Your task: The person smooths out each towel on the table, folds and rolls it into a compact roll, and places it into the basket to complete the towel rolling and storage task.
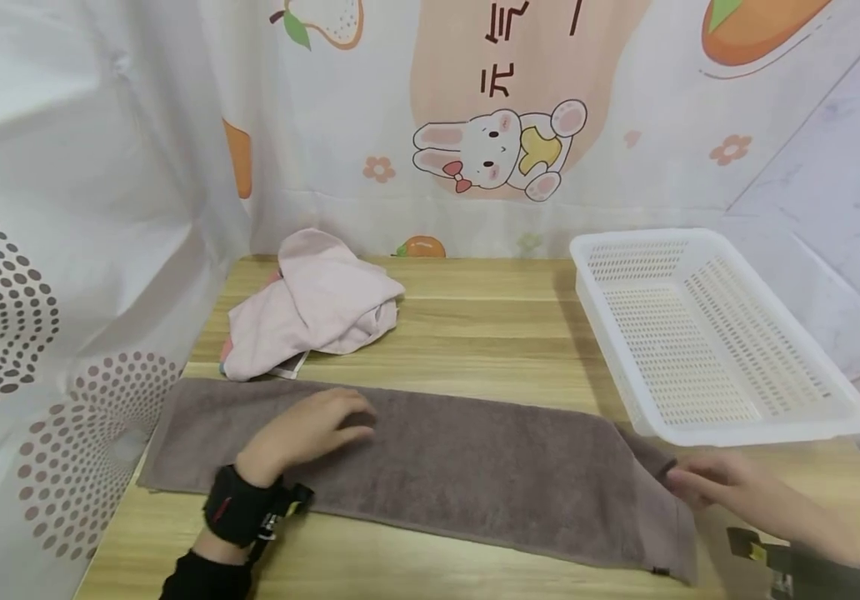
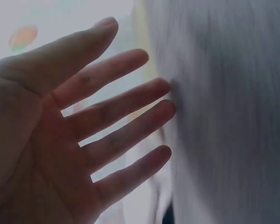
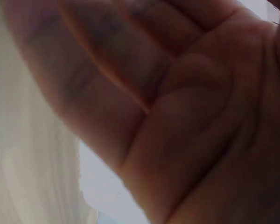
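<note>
A long grey-brown towel, folded into a strip, lies across the wooden table. My left hand is over its left half, wrist strap on. In the left wrist view the fingers are spread and fairly straight, their tips close to the blurred towel, nothing between them. At the towel's far right corner, my right hand pinches the edge between thumb and fingers, and the cloth there slants up in a fold. The right wrist view shows mostly the palm and bent fingers; the pinched cloth is hidden there.
A crumpled pale pink cloth lies at the back left, just behind the towel. At the right back stands a white perforated plastic basket, its near end close to my right hand. A printed curtain hangs along the table's back edge.
</note>
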### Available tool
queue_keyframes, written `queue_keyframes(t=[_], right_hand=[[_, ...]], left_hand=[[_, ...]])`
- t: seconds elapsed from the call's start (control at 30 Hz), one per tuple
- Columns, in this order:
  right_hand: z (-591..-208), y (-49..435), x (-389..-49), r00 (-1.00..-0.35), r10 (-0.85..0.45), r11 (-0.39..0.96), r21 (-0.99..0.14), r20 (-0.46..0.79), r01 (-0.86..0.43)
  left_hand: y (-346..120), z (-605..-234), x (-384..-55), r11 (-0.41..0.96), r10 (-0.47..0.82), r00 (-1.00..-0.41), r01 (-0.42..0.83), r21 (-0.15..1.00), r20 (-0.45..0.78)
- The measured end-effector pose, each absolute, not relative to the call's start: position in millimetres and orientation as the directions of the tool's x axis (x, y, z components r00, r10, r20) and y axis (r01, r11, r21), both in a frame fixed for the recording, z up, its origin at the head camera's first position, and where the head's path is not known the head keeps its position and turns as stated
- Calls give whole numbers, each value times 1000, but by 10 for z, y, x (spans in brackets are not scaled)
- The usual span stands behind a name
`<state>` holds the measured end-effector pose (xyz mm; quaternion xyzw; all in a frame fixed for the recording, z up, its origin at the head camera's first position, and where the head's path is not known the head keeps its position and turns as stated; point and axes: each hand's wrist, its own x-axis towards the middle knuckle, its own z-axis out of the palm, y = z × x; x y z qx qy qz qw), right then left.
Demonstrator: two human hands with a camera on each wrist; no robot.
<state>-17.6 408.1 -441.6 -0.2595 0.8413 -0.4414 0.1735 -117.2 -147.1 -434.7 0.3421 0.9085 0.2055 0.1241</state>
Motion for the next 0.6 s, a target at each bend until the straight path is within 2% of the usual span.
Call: queue_keyframes(t=[0.1, 0.27, 0.37, 0.47, 0.6], right_hand=[[-4510, 4030, -214, -794, -607, 476, -814, -30, -333], [-4630, 3883, -206, -792, -600, 524, -696, 108, -491], [-4642, 3776, -196, -793, -584, 553, -630, 174, -546], [-4606, 3675, -211, -820, -543, 625, -566, 181, -538], [-4534, 3554, -252, -887, -451, 766, -469, 95, -440]], left_hand=[[-1138, -4414, -1143, 624, 751, -654, 659, 420, -88], [-625, -4465, -1004, 505, 856, -510, 790, 347, -85], [-407, -4482, -947, 456, 889, -441, 818, 350, -127], [-288, -4494, -918, 463, 886, -415, 809, 363, -205], [-258, -4477, -905, 501, 864, -428, 784, 366, -267]])
